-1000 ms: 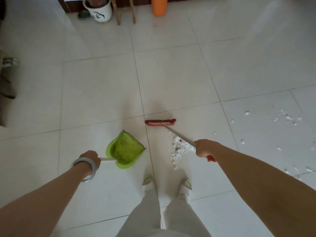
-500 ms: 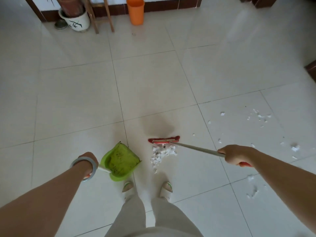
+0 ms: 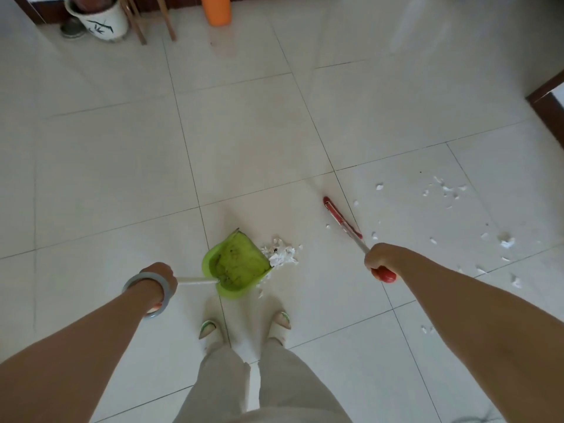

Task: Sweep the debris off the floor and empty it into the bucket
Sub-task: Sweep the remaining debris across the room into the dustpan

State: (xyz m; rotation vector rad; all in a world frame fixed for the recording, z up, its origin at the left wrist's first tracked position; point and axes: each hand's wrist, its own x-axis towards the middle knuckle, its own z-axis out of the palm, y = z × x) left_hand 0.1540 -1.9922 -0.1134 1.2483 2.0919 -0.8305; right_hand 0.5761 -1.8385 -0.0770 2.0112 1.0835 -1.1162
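A: Head view: our left hand (image 3: 158, 277) grips the green plastic dustpan (image 3: 236, 264), its lip touching the white paper-scrap pile (image 3: 282, 254).

B: Right hand (image 3: 380, 259) clenches the red-headed broom (image 3: 341, 218). A hard stroke could scatter scraps past it; the orange bucket (image 3: 215, 9) stands well apart.

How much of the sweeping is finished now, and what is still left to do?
Done: one pile of white scraps lies gathered at the mouth of the green dustpan, but it is not inside. In hand: the left hand holds the dustpan, the right hand the broom. Left: loose scraps remain on the right, and the orange bucket waits far off.
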